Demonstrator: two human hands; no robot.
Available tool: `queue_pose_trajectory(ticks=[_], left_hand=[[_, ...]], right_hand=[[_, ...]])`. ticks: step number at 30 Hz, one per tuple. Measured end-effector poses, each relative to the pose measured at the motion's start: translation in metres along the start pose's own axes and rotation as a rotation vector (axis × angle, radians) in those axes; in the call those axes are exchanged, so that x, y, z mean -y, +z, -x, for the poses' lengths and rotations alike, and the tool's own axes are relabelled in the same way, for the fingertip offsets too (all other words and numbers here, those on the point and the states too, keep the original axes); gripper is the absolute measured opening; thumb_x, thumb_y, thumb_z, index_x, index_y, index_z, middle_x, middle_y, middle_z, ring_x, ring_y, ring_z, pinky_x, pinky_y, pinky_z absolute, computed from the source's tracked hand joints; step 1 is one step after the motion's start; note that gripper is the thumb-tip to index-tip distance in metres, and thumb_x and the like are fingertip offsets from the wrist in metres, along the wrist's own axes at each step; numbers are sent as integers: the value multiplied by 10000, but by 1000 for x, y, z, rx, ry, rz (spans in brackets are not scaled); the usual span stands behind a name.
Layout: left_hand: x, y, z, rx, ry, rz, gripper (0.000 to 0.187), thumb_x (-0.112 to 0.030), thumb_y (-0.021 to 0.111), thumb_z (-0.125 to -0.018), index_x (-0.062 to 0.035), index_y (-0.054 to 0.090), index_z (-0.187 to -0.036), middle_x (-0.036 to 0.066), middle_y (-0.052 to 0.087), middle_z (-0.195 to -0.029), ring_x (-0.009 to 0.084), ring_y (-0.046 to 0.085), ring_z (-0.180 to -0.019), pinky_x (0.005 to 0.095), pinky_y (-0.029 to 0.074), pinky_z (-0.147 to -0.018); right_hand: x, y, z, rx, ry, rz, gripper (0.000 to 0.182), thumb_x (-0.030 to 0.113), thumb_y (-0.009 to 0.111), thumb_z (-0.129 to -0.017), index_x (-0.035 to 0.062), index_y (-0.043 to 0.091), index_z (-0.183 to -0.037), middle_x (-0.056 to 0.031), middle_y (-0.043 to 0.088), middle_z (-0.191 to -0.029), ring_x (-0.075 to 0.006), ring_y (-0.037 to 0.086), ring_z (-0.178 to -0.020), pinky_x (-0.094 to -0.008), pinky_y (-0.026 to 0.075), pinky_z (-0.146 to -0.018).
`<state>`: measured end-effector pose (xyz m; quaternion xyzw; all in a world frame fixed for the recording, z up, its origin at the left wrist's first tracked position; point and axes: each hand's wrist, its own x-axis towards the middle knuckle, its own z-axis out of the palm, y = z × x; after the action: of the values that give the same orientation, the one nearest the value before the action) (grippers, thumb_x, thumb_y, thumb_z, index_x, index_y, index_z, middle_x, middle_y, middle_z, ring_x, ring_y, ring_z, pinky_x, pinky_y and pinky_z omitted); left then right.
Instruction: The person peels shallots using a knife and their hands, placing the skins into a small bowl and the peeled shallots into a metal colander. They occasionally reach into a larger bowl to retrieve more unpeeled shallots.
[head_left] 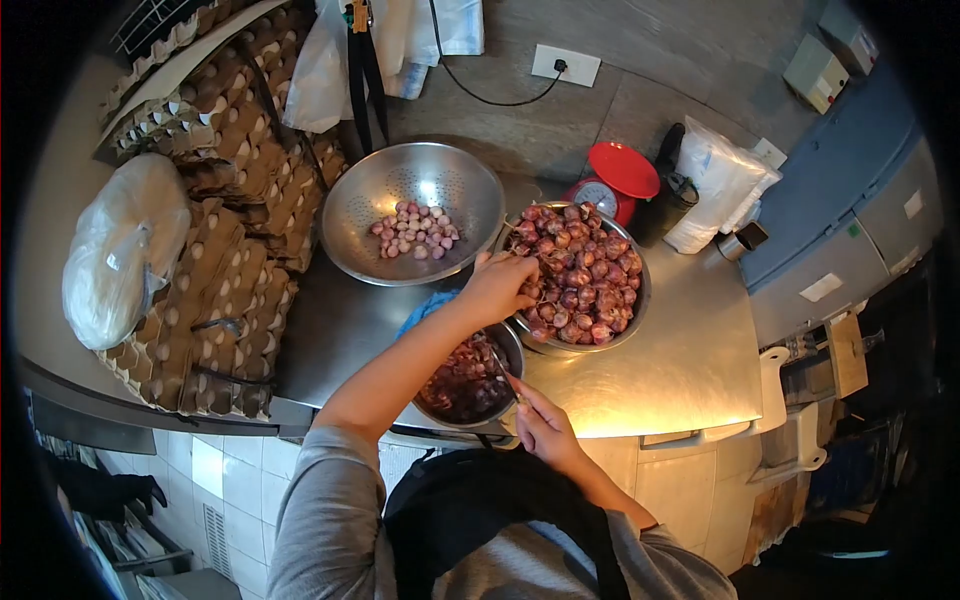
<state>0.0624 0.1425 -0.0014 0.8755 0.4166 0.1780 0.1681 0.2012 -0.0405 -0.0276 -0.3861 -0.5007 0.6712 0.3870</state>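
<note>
My left hand (500,285) reaches over the near-left rim of a metal bowl (640,315) heaped with unpeeled red shallots (580,270). Its fingers curl down onto a shallot at the edge of the heap; the fingertips are partly hidden. In my right hand (548,430) is a small knife (503,368), its blade pointing up and left over a smaller metal bowl (515,350). Dark red shallot skins (462,380) fill that bowl, partly covered by my left forearm. Behind it, peeled pale shallots (415,232) lie in a perforated metal colander (345,215).
Stacked egg trays (215,290) with a plastic bag (125,250) on them stand at the left. A red kitchen scale (622,172), a dark container (668,208) and plastic packs (715,185) sit at the back right of the steel table (690,370). Grey cabinets (840,230) stand beyond.
</note>
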Motion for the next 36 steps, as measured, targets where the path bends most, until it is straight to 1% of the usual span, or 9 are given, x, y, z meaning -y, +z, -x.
queue_pose_trajectory(ticks=[6,12,13,16,17,26,30,32,36], left_hand=[[-27,-7,61,-427,-319,1329,302,-59,643,-771,-60,529,-1050,12,555,-849,93,509,-801,241,448,-705],[-40,-5,127,-287,-632,1924,226,-80,558,-842,-33,534,-1061,48,574,-989,139,563,-882,273,477,-776],[-41,-2,134,-293,-621,1913,211,-87,525,-862,-34,530,-1067,51,577,-1009,156,561,-928,289,476,-813],[-47,2,146,-443,-620,1877,215,-84,522,-863,-42,529,-1074,57,578,-1025,155,562,-932,277,477,-796],[-49,2,149,-467,-650,1872,217,-73,527,-859,-50,528,-1074,51,582,-1000,148,563,-924,276,481,-784],[-54,21,161,-624,-598,1818,203,-35,595,-808,-27,569,-1010,26,580,-912,104,553,-839,259,476,-770],[-57,30,160,-673,-547,1646,217,6,612,-784,-12,573,-998,22,579,-902,85,537,-828,229,455,-773],[-60,27,159,-644,-537,1533,214,14,616,-778,-8,577,-987,21,579,-900,78,528,-829,218,445,-773],[-59,38,160,-632,-466,1391,258,15,598,-792,-4,530,-1041,20,569,-906,82,516,-847,226,434,-793]], right_hand=[[0,-3,-4,-86,-42,-105,432,206,343,-941,53,272,-1339,1,339,-480,-74,318,-394,-197,271,-368],[5,6,-20,-57,-104,65,449,194,351,-938,56,250,-1352,17,353,-524,-56,346,-435,-157,300,-423],[14,9,-19,5,-53,27,455,149,365,-930,29,246,-1352,10,499,-679,-38,407,-516,-149,351,-505],[-4,18,-30,-72,-356,491,428,135,428,-906,65,342,-1319,-101,544,-1141,-164,555,-974,-233,408,-831],[-1,19,-25,-20,-246,357,420,136,451,-896,50,367,-1299,-134,425,-1298,-200,395,-1204,-264,278,-977],[3,23,-24,6,-148,368,418,138,460,-894,44,375,-1292,-152,416,-1300,-210,401,-1200,-268,289,-972],[-11,21,-32,-36,-105,232,347,144,453,-901,49,404,-1232,-103,558,-946,-157,550,-828,-232,420,-717],[1,23,-32,11,26,-18,289,150,447,-907,56,406,-1177,-38,529,-705,-96,512,-582,-193,405,-528],[0,31,-37,-39,-8,-167,182,189,412,-925,85,382,-1072,21,349,-540,-41,311,-417,-177,241,-372]])
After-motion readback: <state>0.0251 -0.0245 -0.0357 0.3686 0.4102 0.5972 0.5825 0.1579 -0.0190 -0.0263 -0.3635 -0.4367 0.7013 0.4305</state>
